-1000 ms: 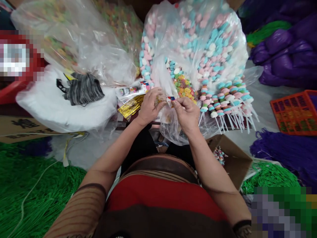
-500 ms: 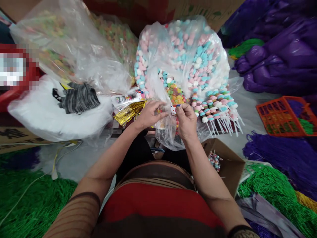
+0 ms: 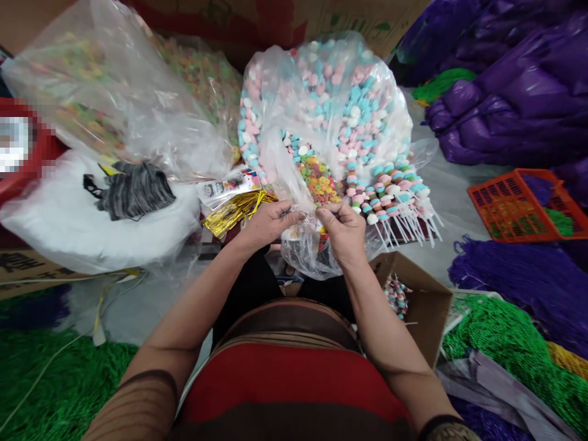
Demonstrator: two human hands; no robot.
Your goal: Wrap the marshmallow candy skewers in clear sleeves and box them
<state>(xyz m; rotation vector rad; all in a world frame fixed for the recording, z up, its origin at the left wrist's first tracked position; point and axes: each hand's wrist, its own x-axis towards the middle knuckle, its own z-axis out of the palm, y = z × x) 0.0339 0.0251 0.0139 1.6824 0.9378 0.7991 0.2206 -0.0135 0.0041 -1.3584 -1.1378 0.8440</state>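
Observation:
My left hand (image 3: 269,228) and my right hand (image 3: 343,234) meet over the table edge, thumbs against fingers. Pinched between them is a small clear plastic bag (image 3: 311,215), its details partly hidden by my fingers. Just beyond, colourful gummy rings (image 3: 318,177) lie in an opened large bag. Left of my hands are gold twist ties (image 3: 236,211) and a stack of printed clear bags (image 3: 227,188). Candy skewers (image 3: 395,191) of pink, blue and white marshmallows on white sticks lie to the right of my right hand.
A large bag of marshmallows (image 3: 367,104) stands behind, with a bag of gummies (image 3: 78,92) at left. A striped grey cloth (image 3: 138,191) rests on a white bundle (image 3: 68,226). An open carton (image 3: 427,312) holds wrapped skewers; an orange crate (image 3: 500,208) sits at right.
My left hand has closed from open fingers to a pinch and come nearer the right one. The printed part of the small bag at my right fingertips is now hidden. The view has shifted slightly.

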